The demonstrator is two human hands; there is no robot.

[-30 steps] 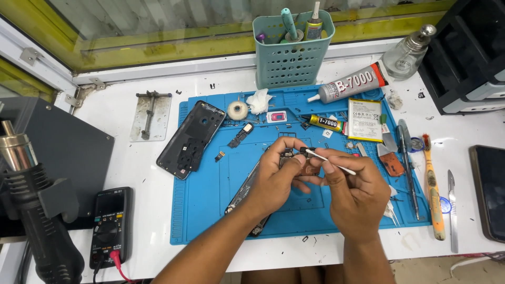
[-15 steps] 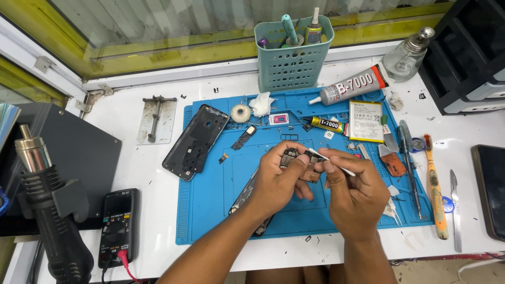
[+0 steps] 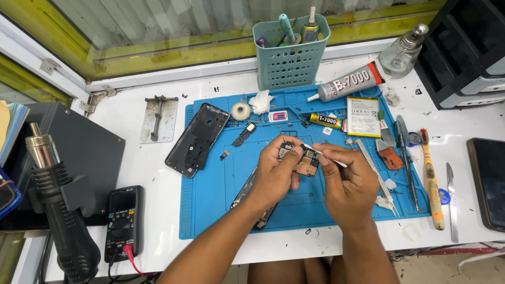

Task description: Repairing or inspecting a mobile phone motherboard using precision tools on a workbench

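My left hand (image 3: 276,173) grips a small phone circuit board (image 3: 304,162) above the blue work mat (image 3: 210,194). My right hand (image 3: 347,181) pinches a thin white stick tool (image 3: 322,155) whose tip rests on the board's upper edge. Both hands hover over the mat's middle. A dark phone part (image 3: 247,194) lies on the mat under my left wrist, mostly hidden. An open black phone frame (image 3: 197,139) lies at the mat's left edge.
A teal basket (image 3: 289,58) with tools stands at the back. Glue tubes (image 3: 347,84), a battery (image 3: 363,117), tweezers, a screwdriver and an orange brush (image 3: 432,181) lie at right. A multimeter (image 3: 122,221) and hot-air gun (image 3: 58,200) sit left. A dark phone (image 3: 489,181) lies far right.
The view has shifted slightly. My hands stay together over the mat, with the stick tool's tip still working at the board; nothing was picked up or put down.
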